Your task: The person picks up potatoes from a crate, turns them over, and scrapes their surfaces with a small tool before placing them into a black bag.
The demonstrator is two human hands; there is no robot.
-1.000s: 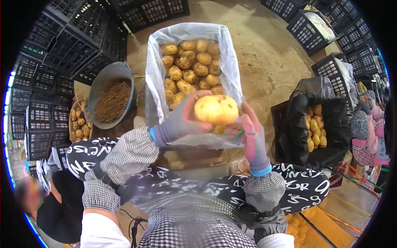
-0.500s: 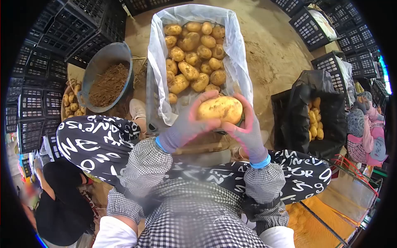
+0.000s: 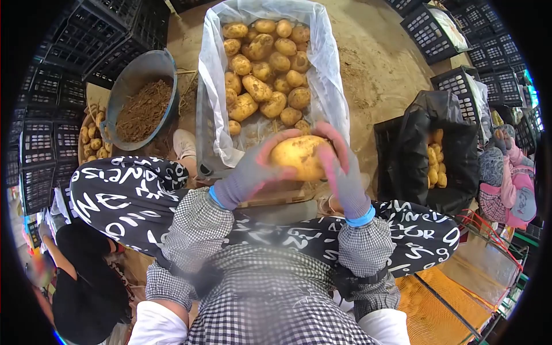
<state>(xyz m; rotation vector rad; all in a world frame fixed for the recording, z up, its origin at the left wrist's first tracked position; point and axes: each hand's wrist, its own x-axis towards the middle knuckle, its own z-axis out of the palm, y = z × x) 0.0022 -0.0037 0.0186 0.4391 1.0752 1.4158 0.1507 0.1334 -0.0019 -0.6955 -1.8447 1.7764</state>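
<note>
A large yellow potato (image 3: 299, 157) with brown patches is held between my two gloved hands, above my lap and at the near end of the lined crate. My left hand (image 3: 253, 172), in a grey and pink glove, wraps round its left side. On the right side, my right hand (image 3: 344, 172) has its fingers on the potato's top and side. Beyond them stands a crate lined with white plastic film (image 3: 214, 86), which holds several soil-marked potatoes (image 3: 257, 88).
A tub (image 3: 171, 106) of loose soil stands at the left, beside a basket of potatoes (image 3: 92, 135). Black crates (image 3: 43, 144) are stacked far left. A black-lined crate (image 3: 397, 167) with potatoes is at the right. Other people (image 3: 86, 282) sit at lower left and far right (image 3: 509, 184).
The right hand's fingers have shifted over the potato, which appears slightly turned. The crates and tub sit a little higher and further left in view.
</note>
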